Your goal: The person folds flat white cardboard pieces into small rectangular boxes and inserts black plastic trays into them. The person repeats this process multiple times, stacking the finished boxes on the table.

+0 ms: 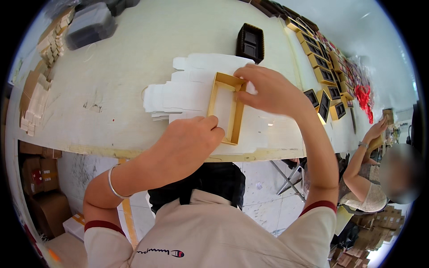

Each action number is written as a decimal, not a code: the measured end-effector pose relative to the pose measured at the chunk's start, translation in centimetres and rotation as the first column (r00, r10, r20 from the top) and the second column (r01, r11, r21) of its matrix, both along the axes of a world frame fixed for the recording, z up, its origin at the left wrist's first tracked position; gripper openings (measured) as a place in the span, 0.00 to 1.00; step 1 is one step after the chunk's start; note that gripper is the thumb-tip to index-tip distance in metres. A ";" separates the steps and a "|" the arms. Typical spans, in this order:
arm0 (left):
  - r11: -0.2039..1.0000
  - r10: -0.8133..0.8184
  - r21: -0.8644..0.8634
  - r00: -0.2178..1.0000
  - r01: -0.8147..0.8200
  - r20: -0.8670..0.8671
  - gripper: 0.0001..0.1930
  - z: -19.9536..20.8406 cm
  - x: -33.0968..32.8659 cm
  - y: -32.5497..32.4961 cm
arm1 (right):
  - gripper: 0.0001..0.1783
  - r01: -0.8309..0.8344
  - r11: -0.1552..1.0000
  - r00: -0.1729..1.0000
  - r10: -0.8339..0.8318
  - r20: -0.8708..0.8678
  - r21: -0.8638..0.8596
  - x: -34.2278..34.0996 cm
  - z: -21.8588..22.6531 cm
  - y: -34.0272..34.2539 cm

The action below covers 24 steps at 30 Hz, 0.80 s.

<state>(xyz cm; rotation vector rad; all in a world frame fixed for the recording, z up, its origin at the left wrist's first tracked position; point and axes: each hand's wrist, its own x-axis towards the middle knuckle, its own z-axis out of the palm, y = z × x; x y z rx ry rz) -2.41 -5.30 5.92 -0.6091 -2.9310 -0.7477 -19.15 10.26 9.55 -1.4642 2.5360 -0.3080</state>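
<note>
You had the gold box (237, 123) in front of you near the close edge of the worktop (125, 94), standing on or against the flat white card blanks (178, 96), its long sides running away from you. Its four walls were up and met in a rectangle, so the shaping of the frame looked mostly done; whether the pale area inside was its own base or the white card beneath, I could not tell. Your left hand (194, 136) was at the left wall toward the near end, its bent fingers and thumb seemingly pinching that edge. Your right hand (272, 91) reached around the far right corner, the thumb on the right wall and the fingertips apart from it at the far end; whether that grip was squeezing the card or only steadying it, I could not tell. Nothing dark sat inside the frame, while the black tray (250, 42) stood by itself on the worktop beyond your right hand, touched by neither hand. Over to the right, the row of gold boxes (322, 61) had dark inserts in them, so, judging by those, yours was at a middle stage: the walls formed, the corners perhaps wanting a last press, and an insert not yet fitted. The white blanks lay flat and unfolded, so any work on them appeared to be left as well.
</note>
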 end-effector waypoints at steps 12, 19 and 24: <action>0.982 0.104 -0.128 0.965 -0.138 -0.241 0.15 -0.4 0.1 1.2 | 0.20 0.000 0.935 0.981 -0.068 0.181 0.355 -0.6 0.0 -2.9; 0.995 0.031 -0.086 0.968 -0.054 -0.250 0.12 1.6 -0.5 -1.3 | 0.18 0.145 0.989 0.867 -0.141 0.477 0.030 -2.1 2.3 0.7; 1.000 -0.024 0.021 1.000 0.024 0.015 0.25 2.3 -2.6 -4.5 | 0.11 -0.081 0.966 0.983 0.036 -0.180 -0.246 -8.1 -2.0 3.1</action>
